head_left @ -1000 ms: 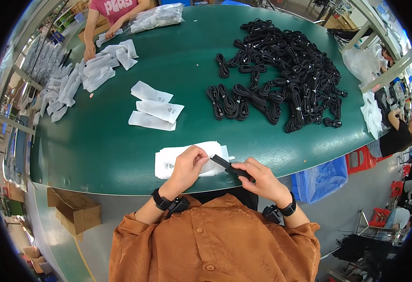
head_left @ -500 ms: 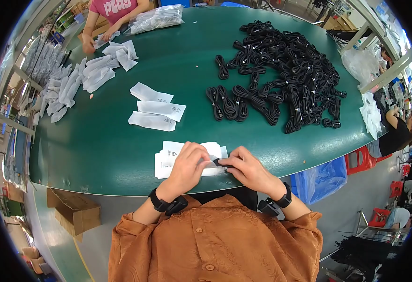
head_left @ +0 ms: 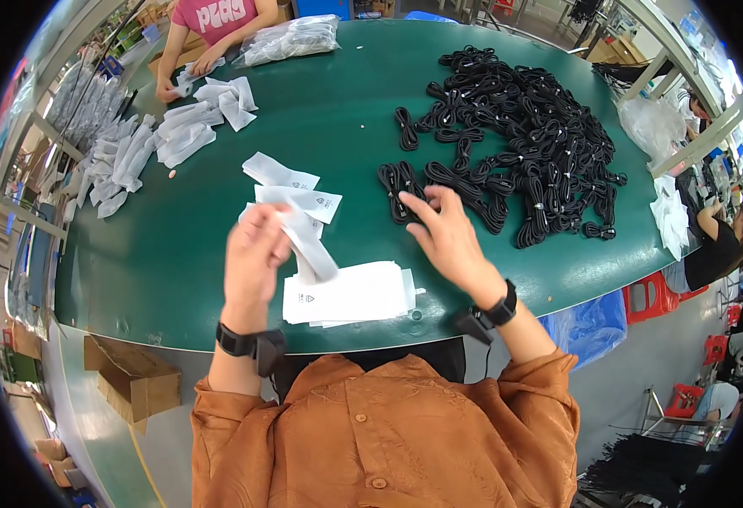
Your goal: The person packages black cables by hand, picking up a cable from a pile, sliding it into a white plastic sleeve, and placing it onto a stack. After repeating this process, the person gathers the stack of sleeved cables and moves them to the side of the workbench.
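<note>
Pinched in my left hand is a slim white pouch, its lower end hanging toward the stack; what is inside cannot be made out now. Just beyond lie similar white pouches, partly covered by that hand. A flat stack of white pouches rests near the table's front edge, between my arms. My right hand has its fingers spread, with the fingertips at a coiled black cable; whether they touch it is unclear.
A large heap of coiled black cables covers the right side of the green table. Filled white pouches lie at the far left, where a co-worker's hands handle one. A clear bag of pouches sits at the back.
My left hand has lifted the pouch off the stack and carried it up and left. My right hand has let go of the black cable end at the pouch and reached forward to the coiled cables.
</note>
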